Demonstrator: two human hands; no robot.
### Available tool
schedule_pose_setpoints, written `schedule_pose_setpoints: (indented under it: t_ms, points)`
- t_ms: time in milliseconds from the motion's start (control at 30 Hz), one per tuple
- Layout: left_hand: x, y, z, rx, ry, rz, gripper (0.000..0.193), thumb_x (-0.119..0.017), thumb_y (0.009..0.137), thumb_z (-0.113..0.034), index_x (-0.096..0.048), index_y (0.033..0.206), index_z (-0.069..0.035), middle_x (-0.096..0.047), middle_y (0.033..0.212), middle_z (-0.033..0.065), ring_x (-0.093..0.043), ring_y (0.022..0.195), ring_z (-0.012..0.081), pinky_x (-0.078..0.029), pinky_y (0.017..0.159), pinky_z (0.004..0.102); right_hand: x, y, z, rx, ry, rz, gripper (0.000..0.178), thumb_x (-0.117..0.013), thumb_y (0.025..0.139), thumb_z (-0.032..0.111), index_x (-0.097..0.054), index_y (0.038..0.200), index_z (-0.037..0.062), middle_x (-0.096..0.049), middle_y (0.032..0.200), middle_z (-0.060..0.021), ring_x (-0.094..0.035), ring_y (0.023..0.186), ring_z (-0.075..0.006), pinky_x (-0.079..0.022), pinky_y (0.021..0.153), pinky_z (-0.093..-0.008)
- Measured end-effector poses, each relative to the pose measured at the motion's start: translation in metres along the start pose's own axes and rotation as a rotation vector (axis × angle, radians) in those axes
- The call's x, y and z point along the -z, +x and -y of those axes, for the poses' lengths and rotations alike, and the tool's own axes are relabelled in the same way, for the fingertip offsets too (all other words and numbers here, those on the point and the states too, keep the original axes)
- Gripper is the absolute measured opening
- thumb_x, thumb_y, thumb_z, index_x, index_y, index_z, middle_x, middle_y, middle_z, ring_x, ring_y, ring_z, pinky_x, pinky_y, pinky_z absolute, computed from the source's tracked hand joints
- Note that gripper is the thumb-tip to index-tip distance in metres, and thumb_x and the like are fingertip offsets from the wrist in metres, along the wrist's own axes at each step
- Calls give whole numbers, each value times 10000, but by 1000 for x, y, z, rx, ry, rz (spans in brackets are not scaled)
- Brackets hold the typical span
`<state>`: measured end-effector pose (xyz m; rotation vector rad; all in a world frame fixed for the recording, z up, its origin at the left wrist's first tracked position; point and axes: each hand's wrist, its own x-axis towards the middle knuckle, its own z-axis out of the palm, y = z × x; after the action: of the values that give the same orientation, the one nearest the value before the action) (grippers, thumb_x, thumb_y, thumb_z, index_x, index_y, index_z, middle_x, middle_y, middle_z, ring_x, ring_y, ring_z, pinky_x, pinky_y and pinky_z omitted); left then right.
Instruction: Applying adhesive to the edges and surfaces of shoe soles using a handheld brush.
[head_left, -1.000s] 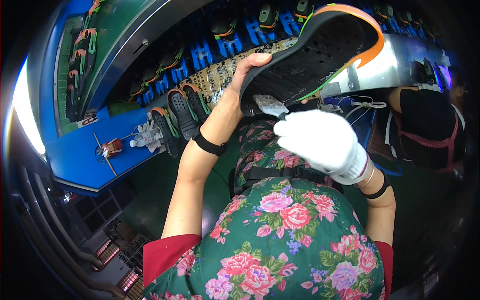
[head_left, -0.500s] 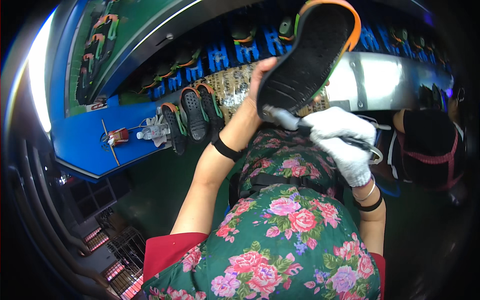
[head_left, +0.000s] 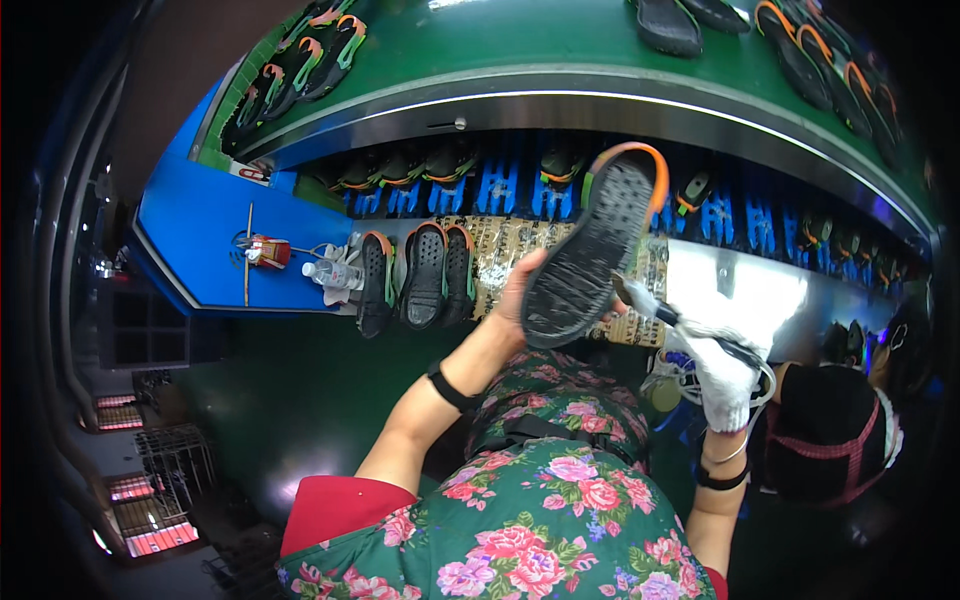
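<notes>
While held, the sole (head_left: 594, 255) slants orange end (head_left: 657, 178) up.

black sole (head_left: 580, 275) with orange rim (head_left: 661, 185), white glove (head_left: 727, 385), green apron (head_left: 515, 500) with pink flowers (head_left: 535, 568)

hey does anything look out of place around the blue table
Possibly the clear plastic bottle: it seems to lie on its side on the blue table, beside the black soles, a bit odd among footwear.

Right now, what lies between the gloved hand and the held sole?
The head view shows a brush-like tool in the right hand, its tip close to the sole; contact is unclear.
</notes>
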<state>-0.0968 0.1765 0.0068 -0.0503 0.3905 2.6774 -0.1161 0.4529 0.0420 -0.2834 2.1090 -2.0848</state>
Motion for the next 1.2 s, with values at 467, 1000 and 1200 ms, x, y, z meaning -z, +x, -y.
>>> schedule_pose_setpoints:
  t_ms: [467,1000,1200]
  points:
    - [-20,35,-309,-790,-272,70,1091,-372,966,-767,31,1618,8,-37,1651,348,-139,1529,497,-311,1205,611,-47,-1,-79,-238,485,-12,230,-730,806,-106,-763,1029,-57,-766,1038,-173,-733,943,-220,-597,849,-317]
    - [-85,269,-116,-967,2191,-455,399,-806,798,-266,-727,1161,-118,-629,1280,138,-700,1022,345,-559,898,468,-40,-28,-98,-268,363,-149,192,-733,837,-85,-761,1025,-64,-767,1043,-165,-719,877,-181,-595,798,-288]
    - [-72,202,-138,-1056,1569,-262,255,-777,884,-107,-664,1101,-33,-584,1210,107,-696,920,211,-630,766,354,-28,-31,-109,-232,460,-214,188,-732,819,-73,-754,1004,-52,-760,1061,-191,-723,847,-189,-593,692,-274]
